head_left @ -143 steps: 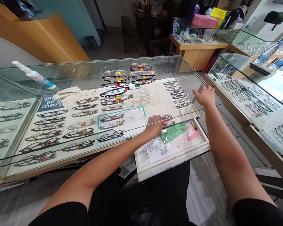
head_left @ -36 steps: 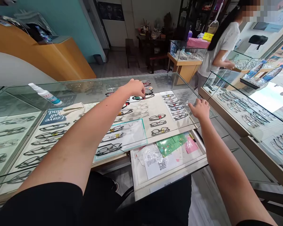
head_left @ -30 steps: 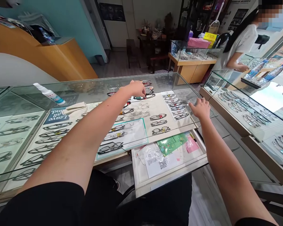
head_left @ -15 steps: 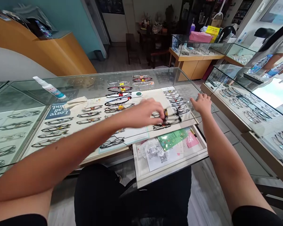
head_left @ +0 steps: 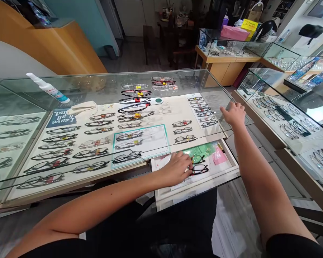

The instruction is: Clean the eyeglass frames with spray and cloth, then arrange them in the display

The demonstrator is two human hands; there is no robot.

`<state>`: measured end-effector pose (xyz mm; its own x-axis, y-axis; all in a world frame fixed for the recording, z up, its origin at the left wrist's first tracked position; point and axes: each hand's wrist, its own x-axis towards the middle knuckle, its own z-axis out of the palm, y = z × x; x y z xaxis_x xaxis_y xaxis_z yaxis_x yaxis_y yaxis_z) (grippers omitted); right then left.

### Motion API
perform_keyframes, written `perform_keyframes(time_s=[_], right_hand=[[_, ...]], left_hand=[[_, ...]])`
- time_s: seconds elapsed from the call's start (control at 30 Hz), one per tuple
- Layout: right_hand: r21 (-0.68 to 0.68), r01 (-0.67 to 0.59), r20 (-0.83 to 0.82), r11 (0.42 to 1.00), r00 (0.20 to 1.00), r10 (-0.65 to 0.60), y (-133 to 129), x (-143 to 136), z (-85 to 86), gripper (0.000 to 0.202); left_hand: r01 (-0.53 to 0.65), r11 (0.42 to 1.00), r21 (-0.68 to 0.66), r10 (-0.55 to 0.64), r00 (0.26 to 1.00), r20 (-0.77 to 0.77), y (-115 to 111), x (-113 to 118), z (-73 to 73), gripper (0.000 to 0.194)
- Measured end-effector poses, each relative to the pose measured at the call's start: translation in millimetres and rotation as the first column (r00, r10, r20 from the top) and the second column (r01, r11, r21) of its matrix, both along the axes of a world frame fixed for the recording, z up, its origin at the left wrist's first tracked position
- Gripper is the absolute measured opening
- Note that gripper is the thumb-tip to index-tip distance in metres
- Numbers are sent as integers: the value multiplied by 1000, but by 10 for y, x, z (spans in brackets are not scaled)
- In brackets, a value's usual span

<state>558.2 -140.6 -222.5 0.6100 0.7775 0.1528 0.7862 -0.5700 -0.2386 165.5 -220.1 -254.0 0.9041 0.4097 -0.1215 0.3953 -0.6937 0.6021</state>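
My left hand (head_left: 177, 167) is over the open drawer (head_left: 161, 202), its fingers closed on a pair of dark-framed glasses (head_left: 200, 169). Under the glasses lie a green sheet (head_left: 208, 152), a pink note (head_left: 218, 155) and white papers. My right hand (head_left: 233, 114) rests at the right edge of the glass counter (head_left: 96, 76) with its fingers spread, holding nothing. Several rows of glasses (head_left: 92, 153) are laid out inside the counter, some on a teal-bordered white sheet (head_left: 161, 143).
A white spray bottle (head_left: 50, 89) and a folded cloth (head_left: 82, 108) are on the counter at the left. A second display case (head_left: 285, 147) stands to the right, and another (head_left: 228, 59) farther back. A wooden cabinet (head_left: 72, 46) is behind at the left.
My left hand has moved down and toward me, from above the counter to over the drawer, with the glasses. My right hand has stayed at the counter edge. The view has tilted slightly downward.
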Motion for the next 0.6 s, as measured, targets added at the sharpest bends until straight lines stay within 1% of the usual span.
perform_keyframes(time_s=[0.07,0.13,0.2,0.23,0.3,0.4,0.43,0.5,0.6], right_hand=[[0,5,-8,1000,1000,-5,-2,-3,3,89],[4,5,-7,1000,1000,-5,-1,-1,-5,88],[8,3,0,1000,1000,-3,3,4,-19,86],[10,2,5,1000,1000,-2,5,5,-25,85],[14,7,11,1000,1000,-7,7,2,-31,85],[19,12,18,1000,1000,-12,4,-23,-13,84],[18,11,18,1000,1000,-11,2,-35,-2,84],[11,11,17,1000,1000,-12,-2,-60,18,85],[-5,16,25,1000,1000,-16,-3,-87,36,85]], left_hand=[[-81,994,74,82,997,-16,206,106,-112,18],[-180,975,132,185,982,-30,483,262,-197,22],[-312,926,212,321,947,-5,814,461,-270,19],[-377,893,247,385,923,18,991,569,-306,21],[-475,822,314,473,876,88,1350,780,-382,27],[-580,740,341,583,806,105,1858,1038,-508,30],[-603,721,342,612,786,94,2008,1103,-552,32],[-607,714,349,634,772,46,2270,1205,-636,35],[-574,735,361,618,786,-10,2553,1301,-743,35]])
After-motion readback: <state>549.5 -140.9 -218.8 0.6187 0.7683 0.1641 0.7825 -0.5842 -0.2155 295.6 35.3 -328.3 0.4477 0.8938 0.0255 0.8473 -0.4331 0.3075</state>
